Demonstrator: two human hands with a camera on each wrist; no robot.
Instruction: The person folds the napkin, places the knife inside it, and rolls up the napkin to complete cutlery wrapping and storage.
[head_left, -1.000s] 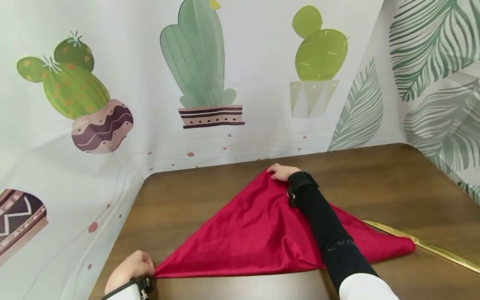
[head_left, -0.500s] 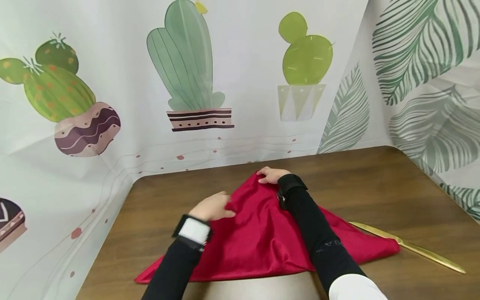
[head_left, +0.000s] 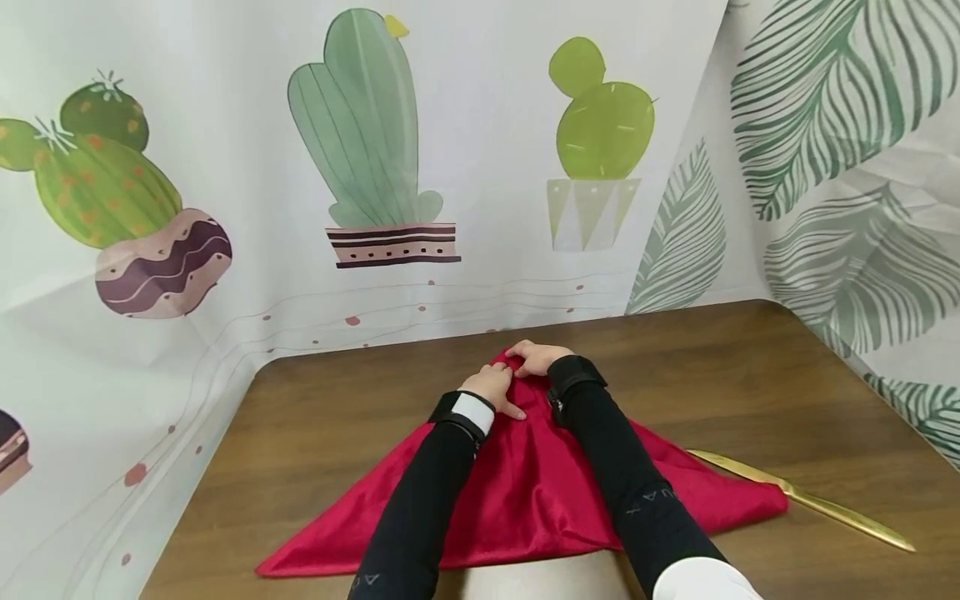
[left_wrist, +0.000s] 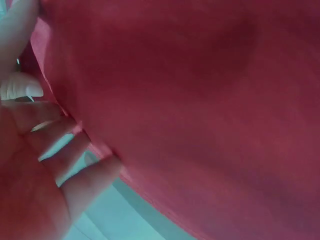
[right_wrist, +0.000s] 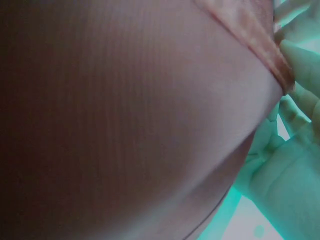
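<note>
Leaf-and-cactus backdrop (head_left: 495, 150) behind, brown table (head_left: 315, 425) below. Head view: red cloth (head_left: 525, 483) lies spread as a triangle in front of you, near edge over a pale object (head_left: 547, 579), right corner touching the gold knife (head_left: 832, 510). Both your arms reach forward to the far point. Your right hand (head_left: 540, 358) pinches the cloth there; your left hand (head_left: 492, 387) is just beside it, thumb stretched away from the fingers. Looks like the far-corner fold; next move probably needs a left grip, then an even pull. Left wrist view: your fingers fan out, tips at the cloth edge. Right wrist view: your fingertips meet at the hem; finer detail is blurred.
</note>
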